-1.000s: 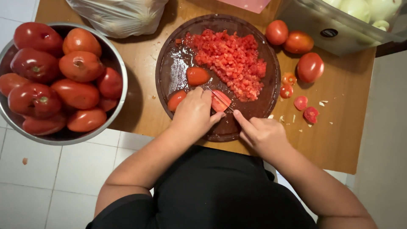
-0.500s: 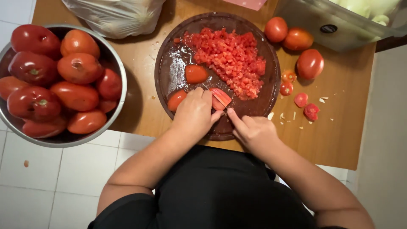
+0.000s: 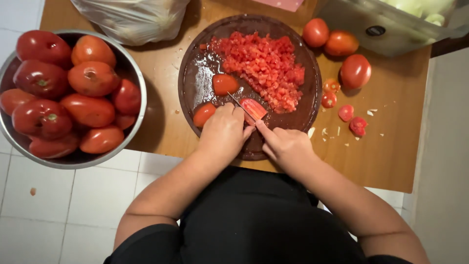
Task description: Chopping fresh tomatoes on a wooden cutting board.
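Round dark board (image 3: pixel 195 78) on a wooden bench (image 3: pixel 391 146), seen from above. Left hand (image 3: pixel 223 134): grip closed down on a tomato piece (image 3: pixel 254 108) at the board's near edge, fingers curled over it, pinning it flat. Right hand (image 3: pixel 288 146): grip closed around a knife handle, which is hidden in the fist; the thin blade (image 3: pixel 237 101) runs from the forefinger across the piece, edge on the flesh. Done, as judged from the layout: a broad heap of fine dice (image 3: pixel 261 66) fills the far half of the board. Left on the board: two halves (image 3: pixel 224 84), one just beyond the left hand and one touching its outer side, plus the piece under the blade. Left off the board: three whole tomatoes (image 3: pixel 355 71) to the right, near a metal tray (image 3: pixel 376 29); below them a few small cut stem ends (image 3: pixel 358 125) and pale scraps. Large steel bowl (image 3: pixel 141 98) at left, heaped with whole tomatoes, apparently untouched, so most of the stock looks uncut. Clear plastic bag (image 3: pixel 132 17) at the far edge of the bench, contents unclear. White tiled floor (image 3: pixel 58 215) below.
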